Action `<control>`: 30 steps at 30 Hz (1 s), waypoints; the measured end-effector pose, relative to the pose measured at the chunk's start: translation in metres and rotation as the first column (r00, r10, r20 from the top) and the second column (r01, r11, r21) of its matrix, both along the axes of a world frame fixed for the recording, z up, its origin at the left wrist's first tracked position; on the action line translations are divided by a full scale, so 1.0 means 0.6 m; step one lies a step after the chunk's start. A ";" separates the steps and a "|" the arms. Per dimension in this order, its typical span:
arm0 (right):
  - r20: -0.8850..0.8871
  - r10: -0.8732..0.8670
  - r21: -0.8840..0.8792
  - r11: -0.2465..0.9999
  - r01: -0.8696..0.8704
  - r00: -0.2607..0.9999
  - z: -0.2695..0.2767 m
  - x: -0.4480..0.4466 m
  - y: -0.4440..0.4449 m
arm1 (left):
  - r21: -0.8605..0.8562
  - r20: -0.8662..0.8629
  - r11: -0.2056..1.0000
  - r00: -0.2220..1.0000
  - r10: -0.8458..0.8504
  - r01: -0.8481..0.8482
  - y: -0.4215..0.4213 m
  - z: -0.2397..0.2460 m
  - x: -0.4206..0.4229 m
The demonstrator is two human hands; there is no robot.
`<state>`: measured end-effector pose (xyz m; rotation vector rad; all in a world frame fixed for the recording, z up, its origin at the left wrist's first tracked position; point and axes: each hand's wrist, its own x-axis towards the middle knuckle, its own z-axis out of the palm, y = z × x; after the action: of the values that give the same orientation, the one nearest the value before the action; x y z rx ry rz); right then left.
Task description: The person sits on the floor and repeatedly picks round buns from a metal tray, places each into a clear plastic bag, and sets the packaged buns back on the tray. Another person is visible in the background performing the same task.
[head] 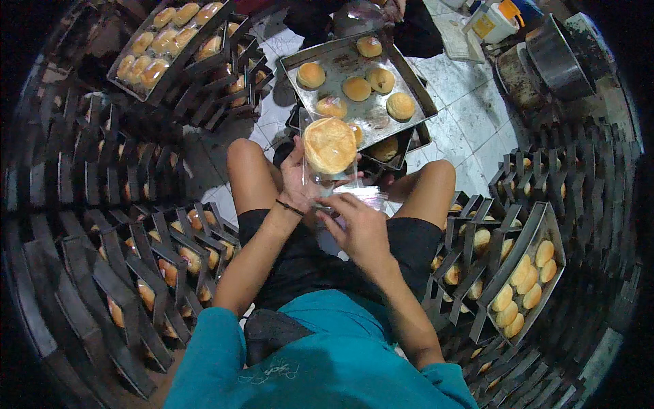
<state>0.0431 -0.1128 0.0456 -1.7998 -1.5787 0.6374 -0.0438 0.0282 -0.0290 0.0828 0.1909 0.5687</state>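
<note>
A round golden bread bun (329, 145) lies in a clear plastic bag (327, 179), bottom side up as far as I can tell. My left hand (298, 179) supports the bag and bun from below and the left. At the bag's near end is my right hand (355, 225), its thumb and fingertips close to the plastic; whether they pinch it I cannot tell. Behind the hands lies a stack of clear plastic bags (365, 197). Just beyond the bun, a metal baking tray (424, 115) holds several loose buns (356, 89), a few of them apparently bagged.
Stacked trays of buns stand on both sides, with one tray of wrapped buns (163, 38) at upper left and one of unwrapped buns (526, 276) at right. A co-worker's hand (396, 9) shows beyond the tray. Large metal pots (559, 59) and a white bucket (490, 23) are at upper right.
</note>
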 end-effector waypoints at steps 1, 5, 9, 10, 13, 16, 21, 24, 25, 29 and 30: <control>-0.017 -0.069 0.032 0.997 0.070 0.997 0.000 0.003 0.005 | 0.011 0.022 0.999 0.999 -0.041 0.041 -0.003 -0.001 0.000; -0.094 0.182 -0.144 0.970 -0.194 0.979 0.018 0.014 0.017 | -0.038 0.077 0.996 0.994 -0.074 0.078 -0.003 -0.002 0.009; -0.682 0.515 0.049 0.741 -0.670 0.520 0.062 0.032 -0.021 | -0.028 0.125 0.993 0.986 -0.109 0.113 0.011 0.007 0.021; -0.807 0.519 0.136 0.628 -0.766 0.282 0.068 0.042 -0.031 | -0.012 0.135 0.996 0.987 -0.090 0.093 0.012 0.009 0.025; -0.434 -0.132 -0.122 0.989 0.088 0.891 0.066 0.058 -0.040 | -0.107 0.157 0.985 0.980 -0.118 0.136 -0.003 0.016 0.037; -0.281 -0.166 0.007 0.984 0.175 0.945 0.045 0.050 -0.017 | -0.048 0.067 0.989 0.988 -0.138 0.142 -0.026 0.024 0.052; -0.158 0.070 -0.028 0.997 -0.076 0.985 0.054 0.045 -0.018 | 0.052 -0.088 0.993 0.990 -0.106 0.110 -0.046 0.043 0.051; -0.582 0.234 -0.043 0.948 -0.316 0.779 0.081 0.098 -0.072 | 0.007 -0.165 0.991 0.978 -0.131 0.134 -0.055 0.050 0.057; -0.606 0.152 -0.072 0.967 -0.244 0.781 0.083 0.109 -0.089 | -0.107 -0.259 0.985 0.953 -0.157 0.134 -0.064 0.051 0.060; -0.570 0.089 0.030 0.996 -0.088 0.817 0.076 0.117 -0.115 | -0.146 -0.214 0.982 0.966 -0.147 0.117 -0.107 0.048 0.092; -0.508 0.059 0.048 0.998 -0.040 0.859 0.072 0.117 -0.107 | -0.138 -0.175 0.983 0.974 -0.141 0.118 -0.120 0.049 0.093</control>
<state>0.1130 -0.1769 0.0890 -1.4074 -1.2611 1.0093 0.0119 -0.0437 0.0005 0.0240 0.3991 0.4170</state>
